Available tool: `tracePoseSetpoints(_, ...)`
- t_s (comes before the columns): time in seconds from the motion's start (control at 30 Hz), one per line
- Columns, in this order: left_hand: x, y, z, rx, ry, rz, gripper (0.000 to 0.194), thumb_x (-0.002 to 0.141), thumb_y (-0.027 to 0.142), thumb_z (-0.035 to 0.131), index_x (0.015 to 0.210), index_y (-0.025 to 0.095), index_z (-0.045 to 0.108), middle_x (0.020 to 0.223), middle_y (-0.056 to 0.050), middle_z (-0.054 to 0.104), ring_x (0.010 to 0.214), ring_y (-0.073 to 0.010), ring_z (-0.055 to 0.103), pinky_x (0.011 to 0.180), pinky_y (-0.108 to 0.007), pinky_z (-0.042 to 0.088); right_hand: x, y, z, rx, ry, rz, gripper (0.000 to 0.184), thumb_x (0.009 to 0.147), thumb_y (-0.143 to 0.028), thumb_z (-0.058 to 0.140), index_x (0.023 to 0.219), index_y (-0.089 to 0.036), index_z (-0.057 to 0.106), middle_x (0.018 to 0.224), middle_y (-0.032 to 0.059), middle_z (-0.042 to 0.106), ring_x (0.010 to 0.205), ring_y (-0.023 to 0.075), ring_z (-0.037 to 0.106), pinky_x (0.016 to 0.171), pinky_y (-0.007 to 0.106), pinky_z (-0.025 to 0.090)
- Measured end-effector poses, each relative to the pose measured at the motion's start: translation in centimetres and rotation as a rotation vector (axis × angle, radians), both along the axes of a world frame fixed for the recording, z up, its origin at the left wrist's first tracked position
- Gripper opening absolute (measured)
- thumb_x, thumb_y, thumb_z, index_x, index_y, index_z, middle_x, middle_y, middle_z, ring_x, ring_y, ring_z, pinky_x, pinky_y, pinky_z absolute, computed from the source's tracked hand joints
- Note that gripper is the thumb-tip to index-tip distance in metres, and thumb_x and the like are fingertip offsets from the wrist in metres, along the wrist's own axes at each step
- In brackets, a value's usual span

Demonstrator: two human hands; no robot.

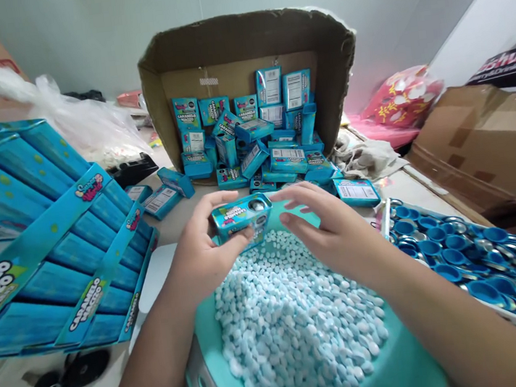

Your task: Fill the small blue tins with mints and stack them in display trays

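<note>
My left hand [203, 249] grips a small blue candy box [241, 213] labelled "Caramelo Macizo", with the thumb along its near side. The box lies tilted in the fingers, and a round silvery spot shows at its right end. Close to that end is my right hand [322, 226], fingers apart and slightly bent; the index fingertip is at the box's corner, and I cannot tell whether it touches. Below both hands stands a turquoise tub [410, 350] holding a heap of pale blue and white candies [295, 319].
Behind the tub, a cardboard carton [240, 37] on its side holds many similar boxes, some spilling out. A blue display stand [58, 241] fills the left. On the right are a tray of blue-and-silver round caps [454, 245], a grey rag [365, 153] and a brown carton [480, 143].
</note>
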State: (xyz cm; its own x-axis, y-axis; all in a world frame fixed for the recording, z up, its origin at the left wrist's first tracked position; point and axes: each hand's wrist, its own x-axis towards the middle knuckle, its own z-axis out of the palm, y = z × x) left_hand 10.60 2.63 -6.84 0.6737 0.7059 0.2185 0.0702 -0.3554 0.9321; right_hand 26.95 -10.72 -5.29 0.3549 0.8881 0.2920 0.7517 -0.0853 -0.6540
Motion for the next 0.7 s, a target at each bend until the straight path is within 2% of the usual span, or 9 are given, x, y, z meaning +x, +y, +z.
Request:
tracePoseSetpoints(0.1, 0.2, 0.4, -0.1, -0.043, -0.088, 0.137, 0.051, 0.078, 0.030, 0.077, 0.125, 0.023, 0.056, 0.115, -0.006, 0.068, 0.099, -0.0210, 0.070, 0.084, -0.030, 0.059, -0.5, 0.1, -0.4, -0.210, -0.069, -0.001, 0.033, 0.099, -0.039, 0.050, 0.120, -0.021, 0.067, 0.119, 0.0125, 0.070, 0.107, 0.0304, 0.067, 0.086, 0.045, 0.056)
tracePoseSetpoints(0.17, 0.3, 0.8, -0.3, -0.093, -0.160, 0.208, 0.051, 0.079, 0.031, 0.076, 0.125, 0.023, 0.055, 0.111, -0.005, 0.070, 0.099, -0.0209, 0.070, 0.085, -0.031, 0.060, -1.3, -0.2, -0.8, -0.335, -0.136, 0.103, 0.042, 0.097, -0.045, 0.053, 0.127, -0.018, 0.065, 0.122, 0.0162, 0.070, 0.108, 0.0339, 0.067, 0.087, 0.048, 0.055)
tracePoseSetpoints(0.23, 0.3, 1.1, -0.6, -0.168, -0.238, 0.250, 0.052, 0.080, 0.032, 0.076, 0.126, 0.024, 0.054, 0.109, -0.005, 0.070, 0.099, -0.0209, 0.071, 0.086, -0.033, 0.061, -2.2, -0.8, -1.3, -0.413, -0.185, 0.298, 0.055, 0.092, -0.053, 0.061, 0.136, -0.020, 0.061, 0.129, 0.0180, 0.067, 0.111, 0.0357, 0.066, 0.086, 0.047, 0.056)
tracePoseSetpoints(0.37, 0.5, 1.3, -0.9, -0.283, -0.304, 0.250, 0.052, 0.077, 0.031, 0.079, 0.123, 0.022, 0.056, 0.103, -0.004, 0.071, 0.096, -0.0204, 0.071, 0.083, -0.033, 0.061, -3.8, -1.7, -2.2, -0.483, -0.212, 0.754, 0.083, 0.074, -0.065, 0.076, 0.145, -0.029, 0.054, 0.145, 0.0172, 0.056, 0.124, 0.0391, 0.059, 0.088, 0.047, 0.055)
tracePoseSetpoints(0.43, 0.5, 1.2, -0.7, -0.297, -0.302, 0.247, 0.050, 0.076, 0.029, 0.080, 0.120, 0.022, 0.058, 0.100, -0.003, 0.072, 0.093, -0.0197, 0.071, 0.080, -0.030, 0.061, -4.3, -1.5, -2.5, -0.542, -0.241, 0.874, 0.089, 0.073, -0.064, 0.075, 0.149, -0.027, 0.048, 0.143, 0.0181, 0.055, 0.124, 0.0408, 0.056, 0.090, 0.051, 0.053)
tracePoseSetpoints(0.5, 0.5, 1.0, -0.5, -0.307, -0.296, 0.251, 0.049, 0.075, 0.027, 0.080, 0.118, 0.021, 0.059, 0.099, -0.003, 0.072, 0.092, -0.0193, 0.072, 0.077, -0.028, 0.061, -4.8, -1.0, -2.6, -0.610, -0.291, 0.910, 0.088, 0.073, -0.061, 0.074, 0.148, -0.025, 0.046, 0.134, 0.0175, 0.057, 0.117, 0.0402, 0.057, 0.087, 0.052, 0.054)
tracePoseSetpoints(0.6, 0.5, 0.8, -0.1, -0.323, -0.277, 0.238, 0.048, 0.075, 0.023, 0.079, 0.118, 0.022, 0.058, 0.100, -0.002, 0.073, 0.091, -0.0196, 0.072, 0.076, -0.028, 0.061, -5.7, -0.5, -2.8, -0.671, -0.370, 0.879, 0.081, 0.069, -0.056, 0.077, 0.139, -0.022, 0.051, 0.121, 0.0149, 0.060, 0.101, 0.0364, 0.060, 0.073, 0.046, 0.055)
tracePoseSetpoints(0.7, 0.4, 0.7, 0.1, -0.307, -0.241, 0.233, 0.047, 0.075, 0.021, 0.078, 0.118, 0.022, 0.058, 0.097, -0.001, 0.073, 0.091, -0.0198, 0.072, 0.078, -0.029, 0.061, -6.6, -0.5, -3.1, -0.701, -0.401, 0.838, 0.072, 0.068, -0.054, 0.077, 0.127, -0.018, 0.055, 0.112, 0.0138, 0.062, 0.090, 0.0329, 0.063, 0.064, 0.040, 0.051)
